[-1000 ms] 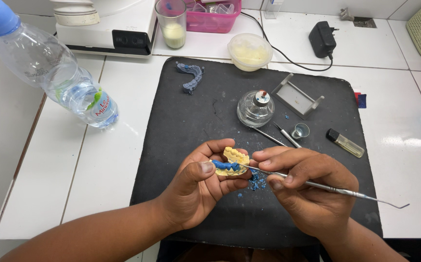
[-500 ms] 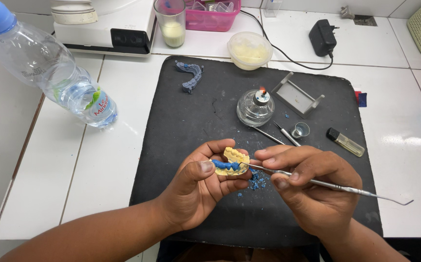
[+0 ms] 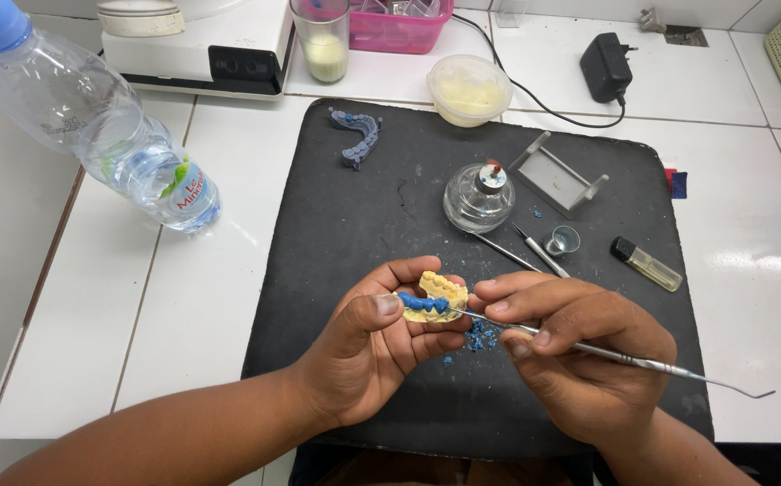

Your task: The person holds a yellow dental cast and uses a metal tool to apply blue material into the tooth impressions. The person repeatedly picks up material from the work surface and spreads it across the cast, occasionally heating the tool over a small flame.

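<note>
My left hand (image 3: 368, 351) grips a small yellow dental cast (image 3: 434, 299) with a strip of blue wax along its teeth. My right hand (image 3: 579, 360) holds a long thin metal carving tool (image 3: 642, 362) like a pen. Its tip touches the blue wax on the cast. Both hands hover over the near part of a black work mat (image 3: 336, 234). Blue wax crumbs (image 3: 479, 337) lie on the mat just under the cast.
On the mat: a grey dental arch (image 3: 357, 135), a glass spirit lamp (image 3: 479, 196), a grey metal holder (image 3: 557, 177), two thin tools (image 3: 521, 250), a small cup (image 3: 561, 240), a lighter (image 3: 646, 264). A water bottle (image 3: 94, 126) lies at the left. Bowl (image 3: 469, 88), glass (image 3: 323, 40), adapter (image 3: 605, 67) behind.
Both hands stay in place; the tool's tip shifts only slightly along the blue wax on the cast.
</note>
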